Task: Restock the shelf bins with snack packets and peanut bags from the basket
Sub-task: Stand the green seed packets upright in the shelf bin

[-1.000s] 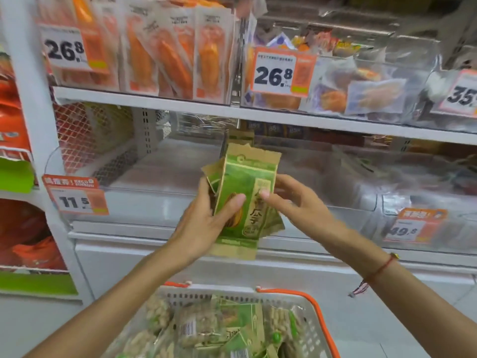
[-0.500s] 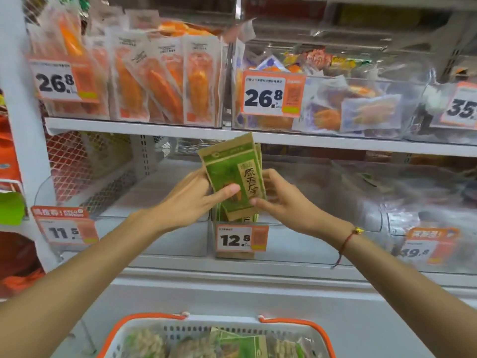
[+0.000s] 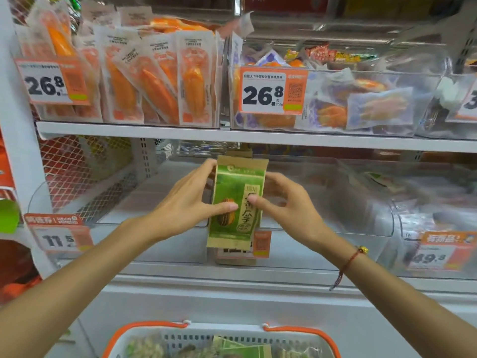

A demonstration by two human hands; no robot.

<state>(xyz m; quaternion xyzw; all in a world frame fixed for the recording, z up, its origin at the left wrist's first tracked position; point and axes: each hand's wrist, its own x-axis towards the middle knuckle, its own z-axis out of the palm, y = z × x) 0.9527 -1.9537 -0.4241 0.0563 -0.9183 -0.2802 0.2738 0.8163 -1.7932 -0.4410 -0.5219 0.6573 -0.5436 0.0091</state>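
Since half a sec ago: the green seed packets (image 3: 236, 202) are sitting upright and squared, no longer tilted, and both hands are closer in at the bin front; the price tag (image 3: 261, 243) that was in full view is now mostly covered by the pkt bottom.

Left hand (image 3: 188, 202) is gripping the pkts from the left side, thumb pressing on the front face, fingers wrapping round the upper left edge. Right hand (image 3: 289, 205) is pinching from the right, thumb on the front face nearly meeting the left thumb, fingers curling behind the right edge. Red string bracelet (image 3: 347, 264) is hanging on the right wrist.

Pkts are being held over the front wall of the clear middle-shelf bin (image 3: 361, 228), more than one in the stack; exact count can't tell. Can't tell if the bottom edge is touching the bin floor.

Orange-rimmed basket (image 3: 144, 328) is sitting below at frame bottom, w/ peanut bags (image 3: 147, 347) and another green pkt inside. Upper shelf: bins of orange dried-fruit packs (image 3: 154, 81), tag reading 26.8 (image 3: 273, 91). Left lower tag reading 11.5 (image 3: 59, 239).
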